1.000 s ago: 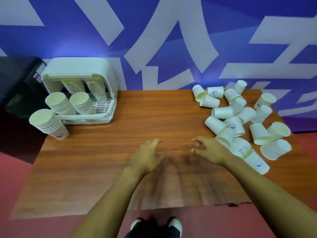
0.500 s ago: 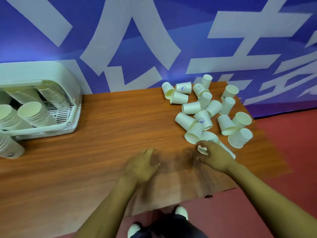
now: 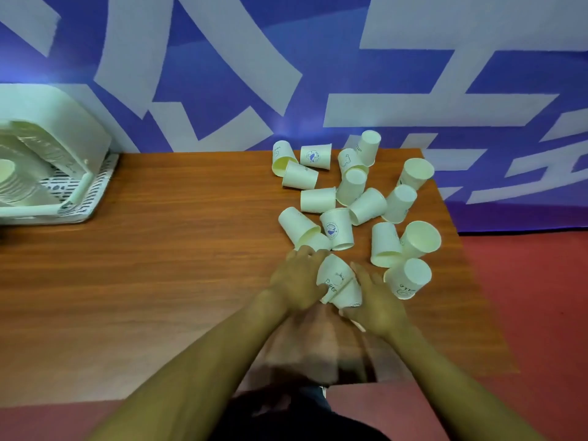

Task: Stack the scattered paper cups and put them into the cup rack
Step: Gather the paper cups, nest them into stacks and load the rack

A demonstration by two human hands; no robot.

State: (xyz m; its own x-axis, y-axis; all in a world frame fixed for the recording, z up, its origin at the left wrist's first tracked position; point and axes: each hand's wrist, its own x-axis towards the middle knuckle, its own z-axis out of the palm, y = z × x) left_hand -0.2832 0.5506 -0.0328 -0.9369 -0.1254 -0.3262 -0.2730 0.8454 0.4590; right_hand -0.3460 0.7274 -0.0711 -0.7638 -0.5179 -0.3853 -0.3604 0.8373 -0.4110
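The scattered cups (image 3: 350, 205) are seen to be of thin white paper, matt outside, some printed with small blue marks. The table (image 3: 159, 265) is surfaced in a reddish-brown wood grain, smooth with a faint sheen. The cup rack (image 3: 63, 148) is made of pale, smooth plastic with a slotted tray. The backdrop (image 3: 286, 58) appears matt.

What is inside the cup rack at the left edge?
Inside the cup rack, stacks of nested cups lean over a slotted tray. Its hood and the frame edge hide the rest, so the number of stacks cannot be told.
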